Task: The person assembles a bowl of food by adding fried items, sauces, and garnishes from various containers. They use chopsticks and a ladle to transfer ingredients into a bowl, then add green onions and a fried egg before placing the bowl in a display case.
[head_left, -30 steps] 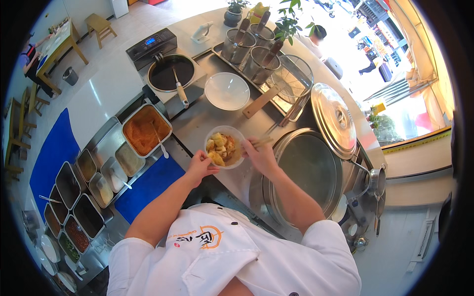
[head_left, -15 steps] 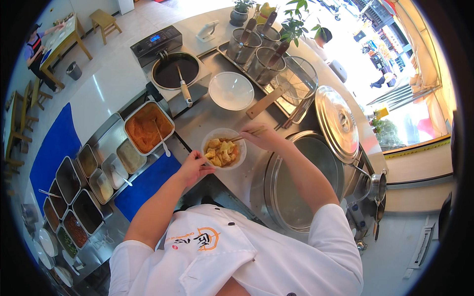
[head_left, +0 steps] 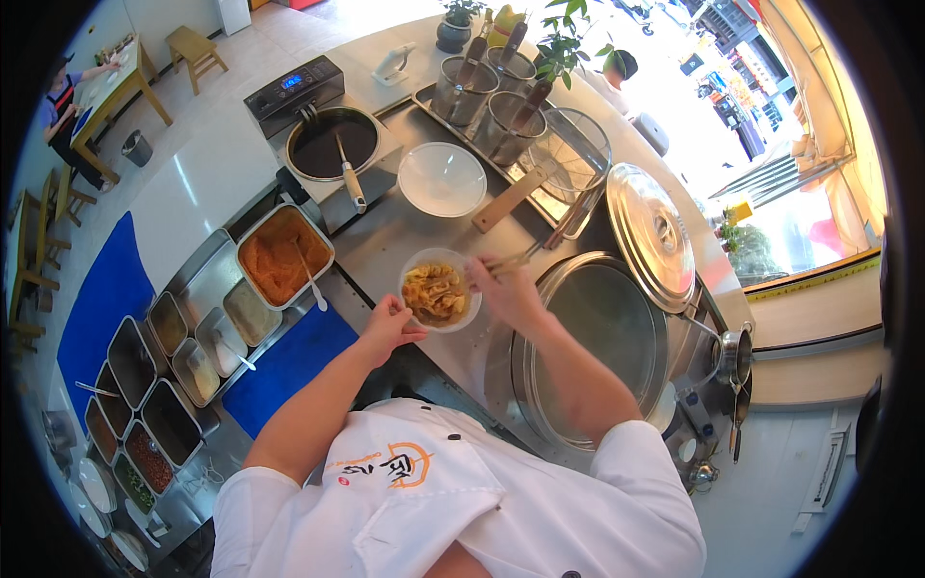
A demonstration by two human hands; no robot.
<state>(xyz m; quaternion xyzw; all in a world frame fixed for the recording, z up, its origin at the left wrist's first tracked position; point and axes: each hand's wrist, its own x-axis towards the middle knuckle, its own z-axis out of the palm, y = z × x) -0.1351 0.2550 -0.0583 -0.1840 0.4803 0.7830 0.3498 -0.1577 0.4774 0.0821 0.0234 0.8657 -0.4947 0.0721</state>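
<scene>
A clear plastic bowl (head_left: 470, 310) of folded dumplings (head_left: 436, 292) in brownish sauce rests on the steel counter in front of me. My left hand (head_left: 387, 326) pinches the near left side of its rim between thumb and fingers. At the opposite side, my right hand (head_left: 509, 294) is closed round a pair of chopsticks (head_left: 511, 261), slightly blurred by motion. Their tips are hard to make out. Beyond the bowl stands a white bowl (head_left: 442, 179) with nothing visible in it.
Right of my hands is a big round pot (head_left: 602, 347), with a steel lid (head_left: 650, 236) beside it. A deep pan of orange paste (head_left: 286, 256) and several seasoning tubs (head_left: 166, 414) line the left. Farther off are a fryer of dark liquid (head_left: 333, 144) and strainer baskets (head_left: 465, 89).
My right hand has turned and the chopsticks, earlier in the dumplings, now point away to the right. The dumplings look browner and shifted. My left hand keeps its grip on the rim.
</scene>
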